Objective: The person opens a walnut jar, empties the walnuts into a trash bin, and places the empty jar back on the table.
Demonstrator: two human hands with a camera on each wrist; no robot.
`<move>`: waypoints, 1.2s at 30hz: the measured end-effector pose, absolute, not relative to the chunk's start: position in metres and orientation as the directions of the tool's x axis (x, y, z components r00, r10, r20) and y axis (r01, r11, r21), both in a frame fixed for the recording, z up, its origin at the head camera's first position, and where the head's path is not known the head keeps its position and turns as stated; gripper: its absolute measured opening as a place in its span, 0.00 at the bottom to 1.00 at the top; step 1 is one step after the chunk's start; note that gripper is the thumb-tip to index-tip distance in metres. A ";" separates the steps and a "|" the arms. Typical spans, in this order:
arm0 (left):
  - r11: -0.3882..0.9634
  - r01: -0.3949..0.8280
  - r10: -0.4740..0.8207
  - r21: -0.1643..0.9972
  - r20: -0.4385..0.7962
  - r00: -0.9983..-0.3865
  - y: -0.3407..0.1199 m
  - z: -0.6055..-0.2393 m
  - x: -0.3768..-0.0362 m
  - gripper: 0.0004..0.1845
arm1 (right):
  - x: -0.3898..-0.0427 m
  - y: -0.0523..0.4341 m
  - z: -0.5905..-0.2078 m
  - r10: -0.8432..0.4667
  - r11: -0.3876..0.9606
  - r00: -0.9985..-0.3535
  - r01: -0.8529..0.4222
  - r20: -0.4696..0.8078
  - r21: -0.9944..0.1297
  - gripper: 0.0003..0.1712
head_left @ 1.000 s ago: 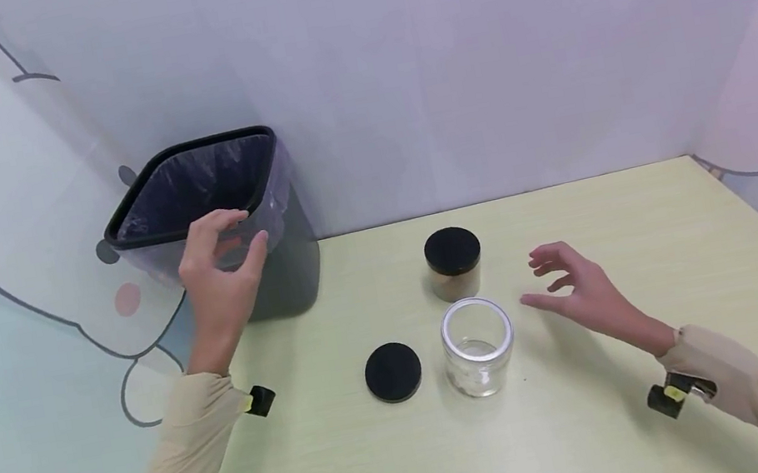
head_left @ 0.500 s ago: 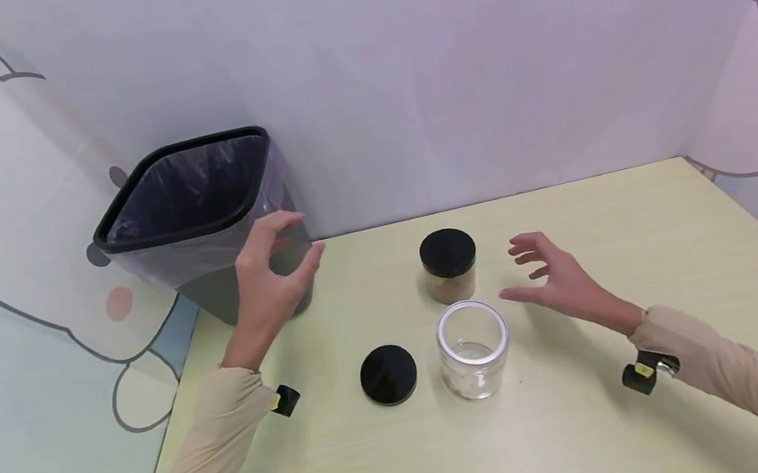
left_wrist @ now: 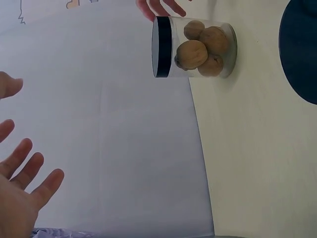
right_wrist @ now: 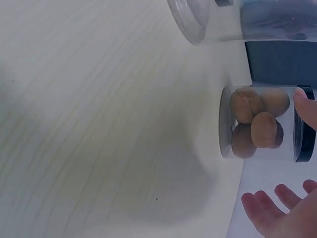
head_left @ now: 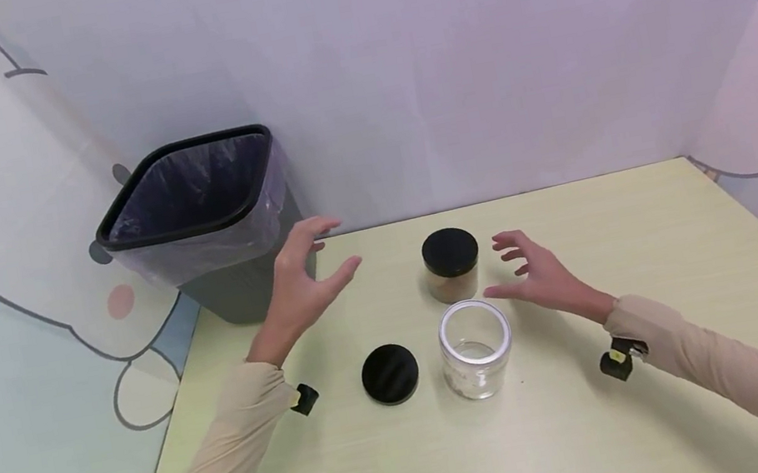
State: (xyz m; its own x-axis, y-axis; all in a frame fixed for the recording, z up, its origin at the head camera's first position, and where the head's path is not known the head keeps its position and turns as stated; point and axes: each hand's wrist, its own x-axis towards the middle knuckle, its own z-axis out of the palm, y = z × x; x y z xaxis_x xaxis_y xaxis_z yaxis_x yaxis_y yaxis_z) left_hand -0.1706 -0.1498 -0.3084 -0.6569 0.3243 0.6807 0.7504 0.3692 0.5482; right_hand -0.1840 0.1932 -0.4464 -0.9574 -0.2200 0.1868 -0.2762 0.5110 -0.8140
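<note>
Pale yellow-green wood-grain table (head_left: 611, 432) backed by a plain lilac wall, with cartoon-printed panels at both sides. Right hand (head_left: 537, 276) hovers above the tabletop, fingers spread and relaxed, gripping nothing; its fingertips lie just beside the closed jar (head_left: 452, 264), not visibly touching it. That jar is a short clear cylinder with a flat black screw lid, holding several brown walnuts, and stands upright near the table's middle. Left hand (head_left: 302, 284) is likewise spread wide and empty, raised between the closed jar and the bin (head_left: 206, 208). Just in front of the closed jar stands an open jar (head_left: 476, 348), clear glass and upright. Its loose black lid (head_left: 390, 373), a flat disc, lies on the table just to its left. At the far left corner sits a dark grey square bin lined with a translucent plastic bag.
</note>
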 end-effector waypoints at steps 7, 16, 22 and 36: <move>0.366 0.729 0.349 0.579 0.641 -0.684 -0.147 -0.326 -0.183 0.25 | -0.189 0.184 -0.451 -0.241 0.483 -0.949 -0.299 0.203 -0.823 0.53; 0.355 0.733 0.373 0.580 0.631 -0.680 -0.147 -0.352 -0.203 0.26 | -0.200 0.173 -0.459 -0.223 0.455 -0.955 -0.279 0.195 -0.846 0.55; 0.364 0.731 0.389 0.577 0.619 -0.682 -0.144 -0.354 -0.203 0.25 | -0.210 0.170 -0.469 -0.220 0.464 -0.957 -0.273 0.189 -0.843 0.56; 0.376 0.610 0.383 0.698 0.483 -0.788 -0.125 -0.365 -0.210 0.29 | -0.217 0.151 -0.481 -0.206 0.426 -0.957 -0.274 0.202 -0.862 0.52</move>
